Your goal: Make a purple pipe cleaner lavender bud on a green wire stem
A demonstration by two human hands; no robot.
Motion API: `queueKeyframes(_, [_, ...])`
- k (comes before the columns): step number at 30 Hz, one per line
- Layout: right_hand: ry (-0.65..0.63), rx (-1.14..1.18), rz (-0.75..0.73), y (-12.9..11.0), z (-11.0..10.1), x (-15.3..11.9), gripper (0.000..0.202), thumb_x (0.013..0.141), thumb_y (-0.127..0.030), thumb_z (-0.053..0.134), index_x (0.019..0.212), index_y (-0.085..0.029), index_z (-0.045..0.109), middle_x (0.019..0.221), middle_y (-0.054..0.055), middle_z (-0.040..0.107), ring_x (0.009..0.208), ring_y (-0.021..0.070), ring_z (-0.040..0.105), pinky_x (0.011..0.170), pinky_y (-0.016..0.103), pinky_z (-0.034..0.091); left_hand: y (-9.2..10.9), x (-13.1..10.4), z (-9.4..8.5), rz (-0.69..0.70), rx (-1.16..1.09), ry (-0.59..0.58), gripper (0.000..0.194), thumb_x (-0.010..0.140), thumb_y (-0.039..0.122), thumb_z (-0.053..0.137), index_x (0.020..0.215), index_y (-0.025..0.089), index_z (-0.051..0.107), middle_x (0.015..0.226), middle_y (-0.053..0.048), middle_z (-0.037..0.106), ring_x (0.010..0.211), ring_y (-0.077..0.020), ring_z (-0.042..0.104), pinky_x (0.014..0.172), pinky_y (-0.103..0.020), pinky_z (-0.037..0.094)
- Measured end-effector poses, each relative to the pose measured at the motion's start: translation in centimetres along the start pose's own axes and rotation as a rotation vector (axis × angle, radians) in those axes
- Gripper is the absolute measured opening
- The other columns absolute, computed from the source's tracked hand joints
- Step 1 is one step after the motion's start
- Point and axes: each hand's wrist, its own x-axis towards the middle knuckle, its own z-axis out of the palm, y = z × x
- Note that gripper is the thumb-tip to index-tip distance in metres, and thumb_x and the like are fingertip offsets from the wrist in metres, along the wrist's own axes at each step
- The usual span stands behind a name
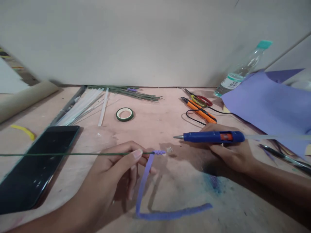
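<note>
Between the thumb and fingers of my left hand point(121, 165) is a thin green wire stem point(73, 154), lying level across the view. A purple paper strip point(143, 184) is wound round the stem's right tip, and its loose end hangs down and bends right along the table. My right hand point(233, 155) is closed round a blue hot glue gun point(206, 137), whose metal nozzle points left toward the wound tip, apart from it. A clear glue stick point(272, 137) sticks out of the gun's back end.
A black phone point(36, 168) lies at left, near white glue sticks point(82, 105) and green tape point(124, 114). Green stems point(126, 93) lie along the wall. At right are an orange cutter point(201, 111), scissors point(198, 99), a bottle point(243, 71), purple paper point(269, 100) and a black pen point(284, 157).
</note>
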Motion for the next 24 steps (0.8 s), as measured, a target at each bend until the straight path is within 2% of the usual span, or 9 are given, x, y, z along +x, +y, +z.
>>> queueKeyframes(5, [-0.039,-0.019,-0.006,-0.35,0.3,-0.43,0.01,0.098,-0.033,0.072,0.097,-0.024,0.076,0.085,0.004,0.079,0.07,0.0212,0.072,0.063,0.033,0.052,0.16,0.16,0.14,-0.017,-0.02,-0.017,0.039,0.084,0.052,0.087,0.069,0.017,0.077,0.048,-0.002,0.067,0.037,-0.0109,0.055,0.039,-0.017,0.042])
queueKeyframes(9, [-0.057,-0.058,-0.05,-0.52,0.39,-0.25,0.011,0.097,-0.034,0.071,0.096,-0.023,0.074,0.082,0.003,0.077,0.068,0.02,0.07,0.062,0.032,0.05,0.31,0.3,0.18,0.03,-0.005,-0.042,0.036,0.089,0.048,0.083,0.071,0.017,0.079,0.045,-0.001,0.064,0.039,-0.0109,0.055,0.04,-0.016,0.042])
queueKeyframes(15, [-0.061,-0.116,-0.079,-0.39,0.34,-0.28,0.007,0.095,-0.03,0.069,0.091,-0.023,0.07,0.078,0.0,0.071,0.063,0.0166,0.063,0.059,0.03,0.045,0.51,0.13,0.08,0.019,-0.034,-0.058,0.037,0.083,0.05,0.088,0.07,0.017,0.079,0.048,0.0,0.064,0.04,-0.0102,0.055,0.04,-0.016,0.044])
queueKeyframes(18, [-0.051,-0.117,-0.06,-0.4,0.43,-0.38,0.003,0.093,-0.024,0.067,0.094,-0.024,0.07,0.08,0.0,0.073,0.064,0.0176,0.066,0.059,0.03,0.049,0.22,-0.03,-0.15,0.006,0.008,-0.056,0.038,0.084,0.053,0.088,0.073,0.017,0.08,0.05,-0.001,0.066,0.04,-0.0095,0.055,0.042,-0.015,0.045])
queueKeyframes(21, [-0.07,-0.11,-0.042,-0.51,0.58,-0.36,0.009,0.09,-0.017,0.065,0.095,-0.024,0.07,0.079,0.0,0.074,0.066,0.0194,0.069,0.06,0.03,0.052,-0.1,-0.08,-0.3,-0.005,0.024,-0.066,0.039,0.087,0.055,0.086,0.075,0.018,0.08,0.052,-0.001,0.067,0.041,-0.0099,0.056,0.044,-0.016,0.047])
queueKeyframes(24, [-0.084,-0.159,-0.028,-0.89,0.57,-0.17,0.008,0.09,-0.017,0.063,0.092,-0.024,0.068,0.075,0.0,0.071,0.063,0.0191,0.067,0.058,0.031,0.051,-0.12,0.0,-0.2,-0.004,0.003,-0.056,0.036,0.086,0.052,0.088,0.075,0.019,0.08,0.053,0.001,0.066,0.042,-0.0096,0.056,0.044,-0.016,0.045])
